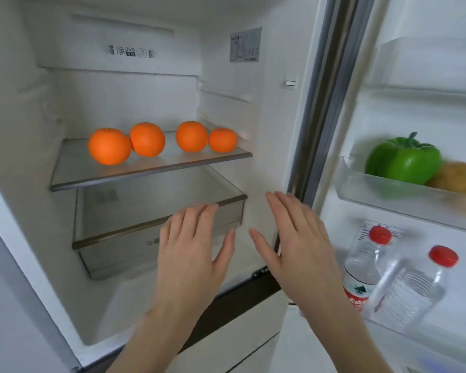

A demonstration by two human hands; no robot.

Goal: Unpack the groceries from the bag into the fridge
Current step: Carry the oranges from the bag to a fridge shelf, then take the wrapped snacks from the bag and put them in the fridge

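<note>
The fridge stands open in front of me. Several oranges (147,139) sit in a row on the glass shelf (151,172). My left hand (191,251) hovers flat with straight fingers in front of the clear drawer (135,211), holding nothing. My right hand (301,243) is beside it, also flat and empty, near the fridge's right wall. A green pepper (402,160) and a yellowish potato (457,177) lie in the door's middle bin (388,196). The grocery bag is not in view.
Two water bottles with red caps (366,267) (420,286) stand in the lower door bin. An upper door bin (425,65) sits above the pepper. The door's grey seal (315,103) runs between cabinet and door. A lower drawer front (242,321) is below my wrists.
</note>
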